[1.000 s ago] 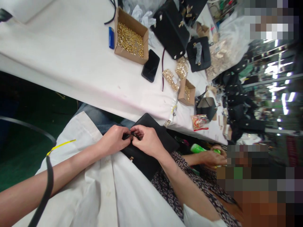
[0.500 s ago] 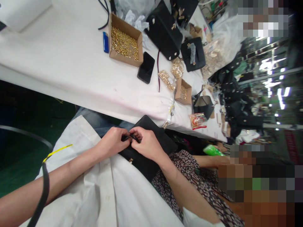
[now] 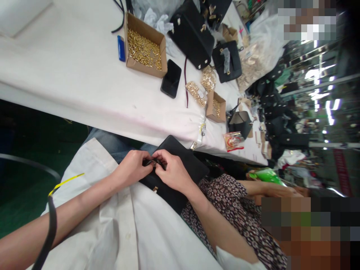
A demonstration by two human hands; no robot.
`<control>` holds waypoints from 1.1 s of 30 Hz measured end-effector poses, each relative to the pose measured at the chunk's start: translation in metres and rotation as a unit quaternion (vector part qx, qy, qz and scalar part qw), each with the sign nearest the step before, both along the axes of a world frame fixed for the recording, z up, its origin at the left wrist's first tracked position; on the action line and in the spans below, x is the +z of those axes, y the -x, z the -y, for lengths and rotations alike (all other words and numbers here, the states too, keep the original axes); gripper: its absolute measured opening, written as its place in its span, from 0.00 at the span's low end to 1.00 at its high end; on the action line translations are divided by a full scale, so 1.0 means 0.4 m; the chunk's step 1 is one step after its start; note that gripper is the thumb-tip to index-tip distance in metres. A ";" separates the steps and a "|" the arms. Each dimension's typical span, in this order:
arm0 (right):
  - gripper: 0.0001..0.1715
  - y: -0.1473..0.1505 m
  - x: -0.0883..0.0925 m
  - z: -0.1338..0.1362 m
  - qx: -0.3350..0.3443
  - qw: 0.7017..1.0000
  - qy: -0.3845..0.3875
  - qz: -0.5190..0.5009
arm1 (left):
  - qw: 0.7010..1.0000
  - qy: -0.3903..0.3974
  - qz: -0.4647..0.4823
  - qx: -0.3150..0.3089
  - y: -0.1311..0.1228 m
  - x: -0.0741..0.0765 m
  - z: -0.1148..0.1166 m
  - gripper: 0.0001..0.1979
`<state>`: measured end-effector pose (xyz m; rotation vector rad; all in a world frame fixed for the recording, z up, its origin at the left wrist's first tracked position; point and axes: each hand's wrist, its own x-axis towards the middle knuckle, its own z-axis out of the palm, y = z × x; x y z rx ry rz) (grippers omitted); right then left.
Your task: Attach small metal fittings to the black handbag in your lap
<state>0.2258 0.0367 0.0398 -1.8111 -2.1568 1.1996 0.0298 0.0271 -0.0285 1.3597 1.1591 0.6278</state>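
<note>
Left hand (image 3: 134, 167): fingertips pinched on a small dark fitting at the bag's edge.
Right hand (image 3: 171, 171): fingertips pinched on the same fitting, touching the left.
Black bag (image 3: 184, 165): smooth, flat, lying on the lap over white cloth (image 3: 135, 228).
Table (image 3: 70, 82): white cloth-covered.
Cardboard box (image 3: 144, 45): open, full of shiny gold studs, beside a blue lighter (image 3: 121, 48).

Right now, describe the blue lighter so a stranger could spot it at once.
On the long white table, find the large open cardboard box of gold metal studs. The small blue plastic lighter lies against its left wall, the only blue thing there.
</note>
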 end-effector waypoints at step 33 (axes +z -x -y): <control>0.13 -0.009 0.018 -0.020 0.018 1.000 0.023 -0.003 | 0.971 -0.137 0.008 -0.195 -0.419 0.221 -0.201 0.18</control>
